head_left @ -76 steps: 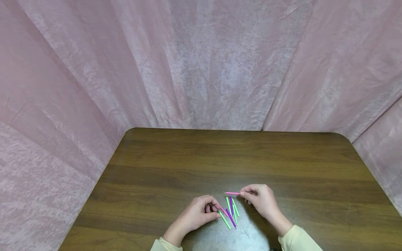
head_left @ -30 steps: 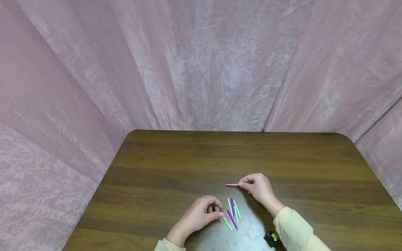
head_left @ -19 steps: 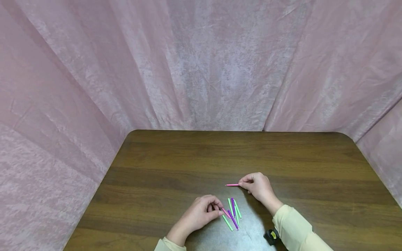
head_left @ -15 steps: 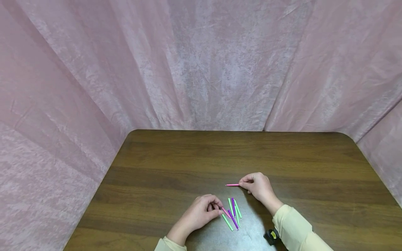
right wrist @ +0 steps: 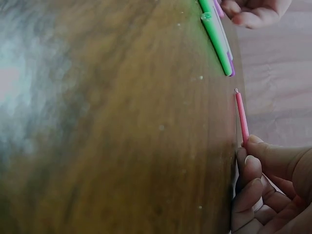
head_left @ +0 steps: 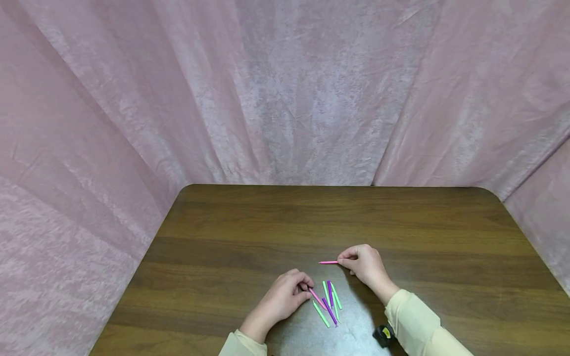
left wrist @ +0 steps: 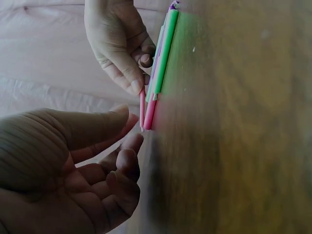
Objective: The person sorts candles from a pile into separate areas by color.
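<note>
My right hand (head_left: 366,267) pinches a thin pink candle (head_left: 328,262) by one end, its wick end pointing left, above the other candles in the head view. The right wrist view shows thumb and finger on the base of that pink candle (right wrist: 242,117). My left hand (head_left: 285,297) is beside a second pink candle (head_left: 317,298), fingertips around its far end. In the left wrist view, the thumb and fingers of the left hand (left wrist: 83,161) are apart, with a gap between them and the pink candle (left wrist: 151,113). Purple candles (head_left: 330,312) and green candles (head_left: 320,314) lie between the hands.
The brown wooden table (head_left: 249,222) has rounded far corners. Pink velvety curtains (head_left: 303,99) hang behind it and at both sides. A black device (head_left: 383,336) with a yellow patch is by the right sleeve (head_left: 411,319).
The right hand has moved its pink candle farther up the table, then held still. My left hand has loosened and drawn slightly back and left, baring more of the lying pink candle.
</note>
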The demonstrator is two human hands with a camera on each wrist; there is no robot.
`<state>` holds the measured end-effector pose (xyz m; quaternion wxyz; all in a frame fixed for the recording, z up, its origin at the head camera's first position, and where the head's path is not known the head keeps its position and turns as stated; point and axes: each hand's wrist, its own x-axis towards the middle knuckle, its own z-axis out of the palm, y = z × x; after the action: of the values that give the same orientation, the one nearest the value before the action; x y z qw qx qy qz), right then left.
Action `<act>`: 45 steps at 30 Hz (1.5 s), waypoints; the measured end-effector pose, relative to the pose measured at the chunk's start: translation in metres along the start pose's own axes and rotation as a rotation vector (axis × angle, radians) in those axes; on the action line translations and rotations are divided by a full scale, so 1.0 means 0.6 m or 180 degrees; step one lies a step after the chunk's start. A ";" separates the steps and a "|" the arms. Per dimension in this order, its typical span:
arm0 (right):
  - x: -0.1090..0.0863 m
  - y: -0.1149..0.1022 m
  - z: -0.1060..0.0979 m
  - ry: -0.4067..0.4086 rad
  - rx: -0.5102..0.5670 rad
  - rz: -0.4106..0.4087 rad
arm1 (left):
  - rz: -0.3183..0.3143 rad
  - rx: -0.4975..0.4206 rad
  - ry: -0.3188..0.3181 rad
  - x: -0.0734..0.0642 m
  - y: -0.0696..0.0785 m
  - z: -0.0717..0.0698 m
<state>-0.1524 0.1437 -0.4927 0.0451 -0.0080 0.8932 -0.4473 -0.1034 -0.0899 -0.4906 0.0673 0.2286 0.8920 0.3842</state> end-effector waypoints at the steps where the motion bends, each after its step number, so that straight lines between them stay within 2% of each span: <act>1: 0.000 0.000 0.000 0.0006 0.0000 -0.0002 | 0.0000 0.0038 0.0010 0.001 0.000 0.000; 9: -0.001 0.000 -0.001 0.0015 0.0007 -0.0016 | -0.0072 0.0339 -0.0090 0.009 -0.003 0.005; 21: -0.002 0.002 -0.002 0.0043 0.0103 0.0016 | -0.0086 0.0367 -0.0105 0.016 -0.010 0.006; 24: -0.003 0.003 -0.001 0.0049 0.0098 0.0007 | -0.0058 0.0361 -0.0093 0.016 -0.011 0.006; 31: -0.004 0.003 -0.001 0.0060 0.0038 0.0013 | 0.0218 0.0414 0.0080 0.014 -0.012 0.007; 38: -0.004 0.002 -0.001 0.0066 -0.0166 -0.0058 | 0.0027 0.0455 -0.0002 0.015 -0.011 0.007; 45: -0.002 0.000 0.003 0.0099 -0.0272 -0.0099 | 0.0034 0.0481 0.0025 0.015 -0.010 0.007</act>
<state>-0.1510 0.1425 -0.4939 0.0239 -0.0169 0.9119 -0.4094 -0.1120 -0.0866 -0.4974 0.0443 0.2363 0.9174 0.3170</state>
